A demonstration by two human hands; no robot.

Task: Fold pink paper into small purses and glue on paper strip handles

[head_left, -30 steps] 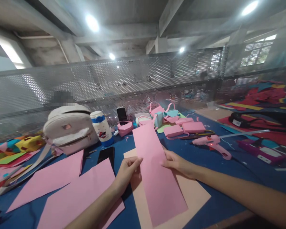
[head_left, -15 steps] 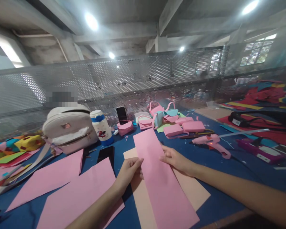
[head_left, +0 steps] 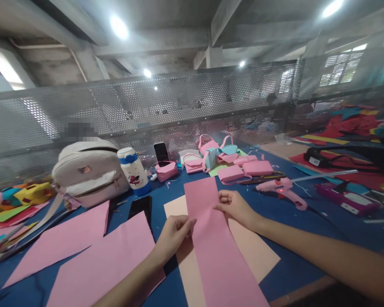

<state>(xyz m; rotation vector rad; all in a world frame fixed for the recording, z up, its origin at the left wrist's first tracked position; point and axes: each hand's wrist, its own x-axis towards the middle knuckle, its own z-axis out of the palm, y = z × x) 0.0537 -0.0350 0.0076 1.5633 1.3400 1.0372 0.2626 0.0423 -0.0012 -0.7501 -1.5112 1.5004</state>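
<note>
A long pink paper strip (head_left: 219, 247) lies lengthwise in front of me, its far end raised between my hands. My left hand (head_left: 176, 234) pinches its left edge, thumb on top and the other fingers partly hidden. On the opposite edge, my right hand (head_left: 235, 209) grips the strip between thumb and curled fingers. Under it rests a peach paper sheet (head_left: 252, 253) on the blue table (head_left: 291, 247). Larger pink sheets (head_left: 109, 256) are spread to the left of my left hand.
A pink glue gun (head_left: 283, 187) with a clear stick lies at right, near a purple power strip (head_left: 347, 200). Small pink paper bags (head_left: 231, 174) stand at the back. A white backpack (head_left: 89, 175), a bottle (head_left: 135, 172) and a black phone (head_left: 141, 207) are on the left.
The strip's far end has shifted slightly right and tipped, so its top edge looks lower. Both hands keep hold of its edges. The view has moved a little.
</note>
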